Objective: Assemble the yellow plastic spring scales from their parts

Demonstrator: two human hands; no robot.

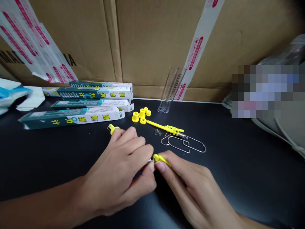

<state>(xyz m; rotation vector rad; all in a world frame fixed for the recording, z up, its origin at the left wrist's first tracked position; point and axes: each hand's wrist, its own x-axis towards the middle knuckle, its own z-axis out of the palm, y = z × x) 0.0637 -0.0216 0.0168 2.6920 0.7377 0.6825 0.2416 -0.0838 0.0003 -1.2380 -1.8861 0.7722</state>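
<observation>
My left hand (121, 168) and my right hand (190, 187) meet over the black table (238, 165). The right hand pinches a thin yellow plastic rod (160, 159). The left hand's thumb and fingers are closed on a small metal spring (149, 161) at the rod's tip. A yellow piece (112, 128) pokes out beyond the left fingers. Farther back lie a second yellow rod with a hook (166, 128), a tiny loose spring (157, 131), two wire loops (186, 144) and several small yellow caps (141, 115).
Two clear tubes (170, 92) lean against the cardboard wall (152, 41) at the back. Several long teal-and-white boxes (78, 109) lie at the left. White paper sits at the far left, and a grey bag (281, 127) at the right.
</observation>
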